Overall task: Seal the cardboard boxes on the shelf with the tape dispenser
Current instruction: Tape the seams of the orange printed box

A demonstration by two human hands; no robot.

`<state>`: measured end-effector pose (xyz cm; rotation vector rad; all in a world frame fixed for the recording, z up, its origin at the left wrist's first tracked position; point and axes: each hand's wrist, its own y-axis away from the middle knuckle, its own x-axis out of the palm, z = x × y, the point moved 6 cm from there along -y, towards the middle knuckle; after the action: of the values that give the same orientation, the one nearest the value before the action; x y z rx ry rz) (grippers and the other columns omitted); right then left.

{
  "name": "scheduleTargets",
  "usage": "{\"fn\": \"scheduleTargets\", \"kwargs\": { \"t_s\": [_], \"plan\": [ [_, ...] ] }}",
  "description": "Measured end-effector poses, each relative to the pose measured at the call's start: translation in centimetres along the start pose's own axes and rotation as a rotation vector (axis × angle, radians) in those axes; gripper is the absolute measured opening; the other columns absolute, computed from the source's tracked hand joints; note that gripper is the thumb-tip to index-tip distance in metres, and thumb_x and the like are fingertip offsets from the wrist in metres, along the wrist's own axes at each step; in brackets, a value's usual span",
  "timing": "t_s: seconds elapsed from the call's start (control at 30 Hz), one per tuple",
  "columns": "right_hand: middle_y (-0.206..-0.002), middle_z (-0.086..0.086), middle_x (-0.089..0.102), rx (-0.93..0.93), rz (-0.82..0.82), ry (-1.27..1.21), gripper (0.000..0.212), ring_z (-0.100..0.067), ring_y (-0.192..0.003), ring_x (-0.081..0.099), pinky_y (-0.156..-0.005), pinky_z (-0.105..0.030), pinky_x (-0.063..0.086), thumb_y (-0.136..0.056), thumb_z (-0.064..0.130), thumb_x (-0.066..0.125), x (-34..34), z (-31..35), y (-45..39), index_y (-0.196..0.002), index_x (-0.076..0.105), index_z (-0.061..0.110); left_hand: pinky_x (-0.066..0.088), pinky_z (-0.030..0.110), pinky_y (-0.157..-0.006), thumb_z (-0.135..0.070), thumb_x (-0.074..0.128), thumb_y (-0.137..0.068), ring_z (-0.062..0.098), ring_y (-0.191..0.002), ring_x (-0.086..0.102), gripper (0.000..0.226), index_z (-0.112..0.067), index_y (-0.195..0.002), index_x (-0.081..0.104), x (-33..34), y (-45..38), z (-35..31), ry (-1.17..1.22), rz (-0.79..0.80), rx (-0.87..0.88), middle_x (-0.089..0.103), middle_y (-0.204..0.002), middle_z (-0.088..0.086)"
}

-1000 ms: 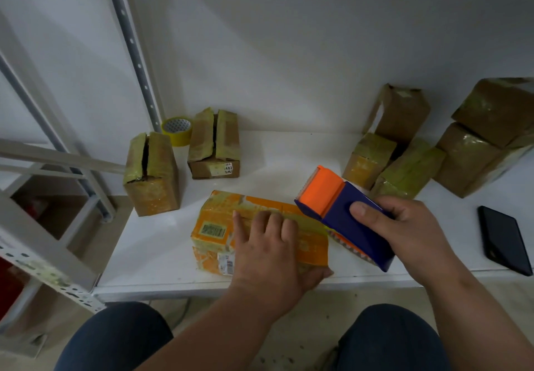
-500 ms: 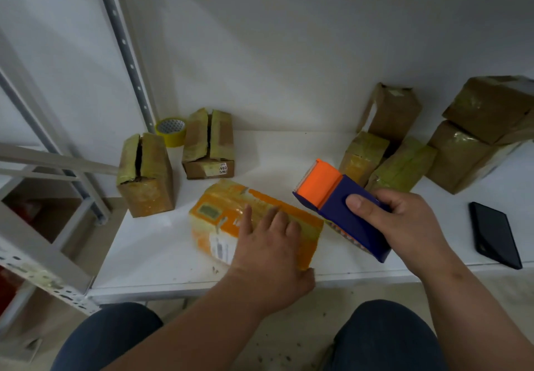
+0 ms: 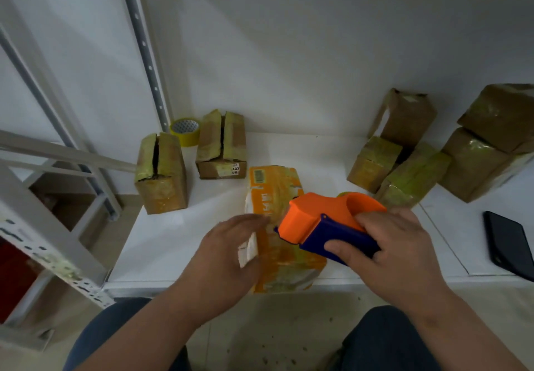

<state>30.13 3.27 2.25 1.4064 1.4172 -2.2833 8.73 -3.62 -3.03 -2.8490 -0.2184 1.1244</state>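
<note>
An orange taped box (image 3: pixel 277 194) lies lengthwise on the white shelf (image 3: pixel 161 240), its near end at the front edge. My left hand (image 3: pixel 228 258) rests against the box's left side with relaxed fingers. My right hand (image 3: pixel 387 252) grips the orange and blue tape dispenser (image 3: pixel 326 220), held over the box's right half. Two brown boxes with gaping top flaps stand at the left: one (image 3: pixel 161 174) nearer, one (image 3: pixel 222 146) further back.
A yellow tape roll (image 3: pixel 185 130) sits by the back wall. Several taped brown boxes (image 3: pixel 416 174) pile up at the right. A black phone (image 3: pixel 510 245) lies at the right front. A perforated metal upright (image 3: pixel 141 44) and shelf frame (image 3: pixel 52 252) stand at the left.
The orange box has been turned from lying crosswise to lengthwise. My left hand slid to its left side. The dispenser swung over the box, its orange head now pointing left.
</note>
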Motion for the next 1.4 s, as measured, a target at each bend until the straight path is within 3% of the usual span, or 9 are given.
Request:
{"fn": "scheduleTargets", "kwargs": {
  "t_s": [0.07,0.17,0.3,0.57,0.87,0.97,1.1,1.2,1.4],
  "plan": [
    [-0.058,0.01,0.05,-0.019,-0.051,-0.01,0.053,-0.003,-0.059,0.037,-0.071,-0.021,0.029,-0.086,0.066,0.048,-0.3,0.6,0.2,-0.067,0.058,0.017,0.039,0.019,-0.104,-0.044,0.064,-0.09,-0.014,-0.118,0.047,0.034,-0.053,-0.121,0.053,-0.7,0.1,-0.4,0.409,-0.051,-0.146,0.054,-0.125,-0.031],
    [-0.06,0.013,0.048,-0.055,-0.062,-0.011,0.052,-0.001,-0.061,0.035,-0.074,-0.023,0.031,-0.086,0.065,0.05,-0.4,1.4,0.4,-0.069,0.061,0.017,0.042,0.034,-0.104,-0.065,0.068,-0.075,0.002,-0.121,0.055,0.054,-0.045,-0.125,0.06,-1.0,0.3,-1.2,0.722,0.034,-0.232,0.062,-0.125,-0.021],
    [-0.06,0.01,0.054,-0.089,-0.032,-0.015,0.051,-0.009,-0.057,0.05,-0.074,-0.032,0.042,-0.086,0.065,0.052,-0.5,2.1,0.6,-0.071,0.062,0.017,0.044,0.037,-0.103,-0.039,0.072,-0.081,0.01,-0.113,0.062,0.037,-0.032,-0.117,0.069,-1.2,0.2,-1.9,0.796,0.113,-0.211,0.07,-0.116,-0.007],
    [-0.063,0.01,0.059,-0.117,0.023,-0.018,0.054,-0.011,-0.057,0.055,-0.078,-0.035,0.043,-0.085,0.068,0.051,-1.0,3.3,1.3,-0.075,0.066,0.017,0.052,0.039,-0.089,-0.01,0.064,-0.088,0.019,-0.089,0.068,0.013,-0.017,-0.089,0.075,-1.4,0.1,-1.5,0.786,-0.022,-0.229,0.074,-0.092,0.006],
    [-0.062,0.012,0.059,-0.073,0.045,-0.079,0.053,-0.007,-0.056,0.051,-0.074,-0.033,0.043,-0.085,0.069,0.049,-1.8,3.8,1.6,-0.072,0.065,0.02,0.05,0.038,-0.087,-0.052,0.065,-0.083,0.023,-0.085,0.062,0.034,-0.019,-0.083,0.072,-1.1,0.7,-1.9,0.839,-0.003,-0.17,0.067,-0.086,0.006],
    [-0.062,0.013,0.059,-0.049,0.062,-0.093,0.053,-0.003,-0.061,0.048,-0.074,-0.026,0.038,-0.084,0.07,0.048,-2.0,3.8,1.8,-0.074,0.066,0.021,0.049,0.033,-0.073,-0.042,0.077,-0.076,0.022,-0.072,0.053,0.025,-0.018,-0.076,0.069,-1.0,0.7,-2.4,0.881,0.035,-0.17,0.06,-0.076,0.009],
    [-0.062,0.014,0.059,-0.007,0.096,-0.128,0.056,-0.002,-0.068,0.042,-0.07,-0.013,0.028,-0.084,0.072,0.044,-2.4,4.1,1.9,-0.075,0.066,0.023,0.05,0.027,-0.069,-0.032,0.064,-0.079,0.019,-0.071,0.056,0.019,-0.014,-0.076,0.07,-1.0,0.9,-2.3,0.896,0.033,-0.213,0.064,-0.075,0.009],
    [-0.063,0.017,0.058,0.033,0.153,-0.197,0.057,-0.003,-0.066,0.046,-0.065,-0.016,0.04,-0.083,0.077,0.042,-2.5,4.0,1.9,-0.076,0.067,0.026,0.049,0.025,-0.065,-0.016,0.054,-0.093,0.017,-0.07,0.056,0.02,-0.012,-0.08,0.07,-0.9,0.9,-2.3,0.891,0.053,-0.241,0.065,-0.075,0.005],
    [-0.078,0.015,0.064,0.253,0.232,-0.437,0.054,-0.004,-0.07,0.06,-0.055,-0.019,0.047,-0.07,0.086,0.046,-3.4,3.6,1.9,-0.094,0.061,0.04,0.048,0.024,-0.06,-0.039,0.066,-0.086,0.015,-0.07,0.056,0.033,-0.007,-0.088,0.064,-0.8,1.4,-3.6,0.992,0.196,-0.247,0.059,-0.076,0.005]
  ]
}}
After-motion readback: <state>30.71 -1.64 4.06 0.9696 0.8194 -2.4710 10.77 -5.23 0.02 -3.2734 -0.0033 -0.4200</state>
